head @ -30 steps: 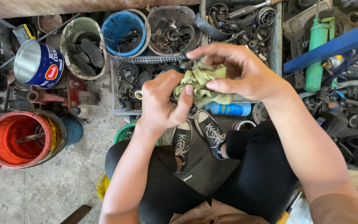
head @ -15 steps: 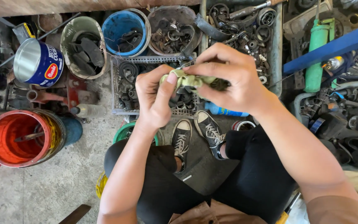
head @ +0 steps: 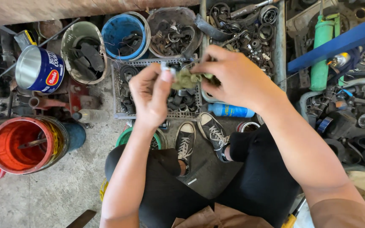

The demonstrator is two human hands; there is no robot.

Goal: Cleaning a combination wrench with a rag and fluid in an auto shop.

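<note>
We see a grey concrete floor (head: 51, 194) carrying an orange bucket (head: 22, 145), a blue bottle (head: 231, 110) (lying flat) and a wire crate (head: 121, 95) of metal parts.

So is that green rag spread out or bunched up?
Bunched up: the green rag is a small crumpled wad pinched between the left hand and right hand.

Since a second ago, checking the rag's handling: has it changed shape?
Yes. The green rag, formerly spread open above the wire crate, is now bunched small between both hands.
</note>
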